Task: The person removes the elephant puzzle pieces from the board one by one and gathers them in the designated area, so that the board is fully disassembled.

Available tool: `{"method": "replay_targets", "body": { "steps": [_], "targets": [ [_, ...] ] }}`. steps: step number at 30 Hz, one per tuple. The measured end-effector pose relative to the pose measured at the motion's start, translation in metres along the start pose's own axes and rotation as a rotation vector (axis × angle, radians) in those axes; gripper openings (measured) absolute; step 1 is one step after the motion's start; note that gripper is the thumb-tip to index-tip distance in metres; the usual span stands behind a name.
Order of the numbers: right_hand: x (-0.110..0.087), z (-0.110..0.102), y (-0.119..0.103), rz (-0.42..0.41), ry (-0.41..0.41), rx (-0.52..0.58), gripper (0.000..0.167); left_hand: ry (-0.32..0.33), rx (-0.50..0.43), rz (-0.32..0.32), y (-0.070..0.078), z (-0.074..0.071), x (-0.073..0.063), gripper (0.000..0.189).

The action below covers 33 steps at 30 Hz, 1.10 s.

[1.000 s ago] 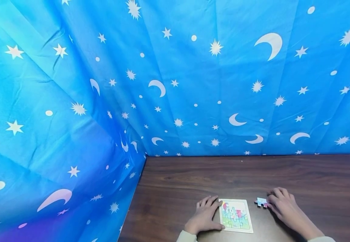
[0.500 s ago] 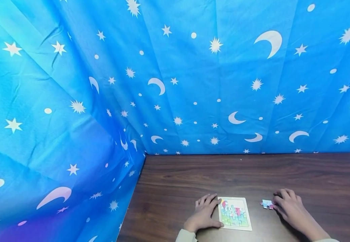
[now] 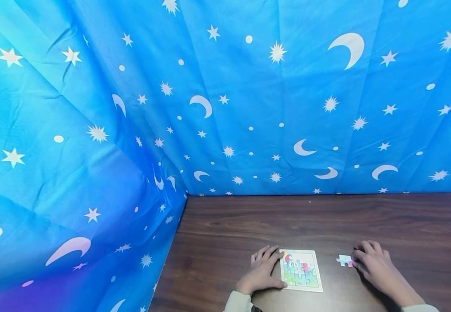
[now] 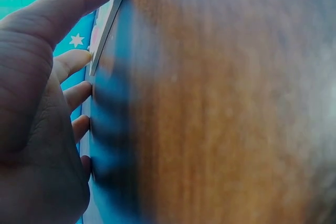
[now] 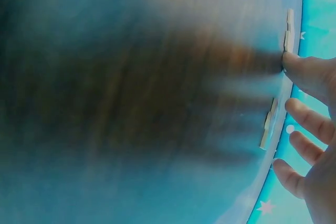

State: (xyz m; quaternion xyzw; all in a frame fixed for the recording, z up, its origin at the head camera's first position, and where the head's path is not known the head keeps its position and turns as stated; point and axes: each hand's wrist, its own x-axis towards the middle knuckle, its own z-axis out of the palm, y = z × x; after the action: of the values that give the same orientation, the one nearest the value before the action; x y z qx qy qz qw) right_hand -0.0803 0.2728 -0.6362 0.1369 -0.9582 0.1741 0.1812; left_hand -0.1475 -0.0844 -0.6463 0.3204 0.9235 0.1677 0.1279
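A square jigsaw board (image 3: 318,274) with a pale frame and colourful fitted pieces lies on the brown table. My left hand (image 3: 262,269) rests at its left side, thumb by the lower corner and index finger by the upper one. In the left wrist view the thumb (image 4: 68,4) touches the board's edge (image 4: 111,27), and the other fingers reach down to the tabletop. To the right of the board lies a light blue and pink puzzle piece (image 3: 344,260). My right hand (image 3: 374,264) touches its right end with its fingertips, the palm raised.
Under the right hand another flat piece (image 5: 269,123) shows in the right wrist view. The wood-grain table (image 3: 249,221) meets a blue cloth (image 3: 249,143) with moons and stars at its back and left edges.
The right hand and the puzzle piece under its fingertips have slid a little to the right, away from the board. The left hand stays at the board, and the head view has tilted slightly.
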Motion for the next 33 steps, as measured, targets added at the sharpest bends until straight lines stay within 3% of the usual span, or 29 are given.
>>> {"method": "replay_targets", "body": {
  "steps": [7,14,17,23,30,33],
  "targets": [
    [0.006,-0.001,-0.001,0.025,-0.023,0.008,0.025,-0.003,-0.016,-0.02,-0.001,-0.006,0.002,0.086],
    [0.016,-0.004,-0.01,0.112,-0.146,0.05,0.015,-0.018,-0.037,-0.038,-0.004,-0.005,-0.002,0.086],
    [0.021,-0.005,-0.015,0.128,-0.143,0.066,0.016,-0.022,-0.06,-0.025,-0.005,-0.003,-0.002,0.086],
    [0.033,-0.005,-0.027,0.105,-0.108,0.095,0.014,-0.026,-0.072,-0.009,-0.004,-0.001,0.001,0.086],
    [0.053,0.006,-0.047,-0.002,-0.016,0.118,0.019,-0.017,-0.064,-0.006,-0.003,0.0,0.002,0.086],
    [0.058,0.009,-0.06,-0.023,-0.049,0.138,0.016,-0.017,-0.064,0.005,-0.004,0.001,0.0,0.086]
  ]
}}
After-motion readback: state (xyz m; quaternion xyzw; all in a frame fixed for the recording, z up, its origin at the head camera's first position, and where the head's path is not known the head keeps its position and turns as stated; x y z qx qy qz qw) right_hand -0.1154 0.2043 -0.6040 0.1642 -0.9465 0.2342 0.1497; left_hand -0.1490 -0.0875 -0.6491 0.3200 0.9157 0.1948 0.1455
